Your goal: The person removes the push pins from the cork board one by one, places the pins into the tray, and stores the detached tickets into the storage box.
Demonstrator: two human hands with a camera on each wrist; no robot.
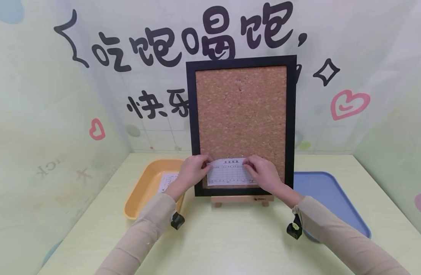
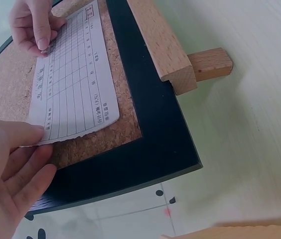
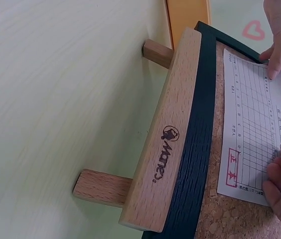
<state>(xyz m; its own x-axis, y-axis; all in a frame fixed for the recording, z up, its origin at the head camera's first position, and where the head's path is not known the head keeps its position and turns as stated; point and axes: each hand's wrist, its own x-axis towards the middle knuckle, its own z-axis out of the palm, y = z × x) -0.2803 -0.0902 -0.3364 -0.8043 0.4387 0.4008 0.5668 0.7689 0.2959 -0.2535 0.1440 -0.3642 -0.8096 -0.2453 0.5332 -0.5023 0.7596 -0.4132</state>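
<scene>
A white printed receipt form [image 1: 227,175] lies against the lower part of a cork board [image 1: 242,110] with a black frame. My left hand [image 1: 194,170] pinches its left edge, thumb in front and fingers behind, as the left wrist view shows. That short edge looks torn and slightly raised. At the upper right of the form, my right hand [image 1: 263,172] has its thumb and curled fingers on the paper. A tiny light spot shows at the right thumb tip in the left wrist view; I cannot tell what it is. A red stamp box [image 3: 232,168] marks one corner.
The board leans on a small wooden easel [image 3: 163,134]. To the left, an orange tray [image 1: 134,198] holds another printed paper [image 1: 167,180]. A blue tray [image 1: 334,198] lies to the right, partly behind my right sleeve. A lettered wall [image 1: 155,133] stands behind.
</scene>
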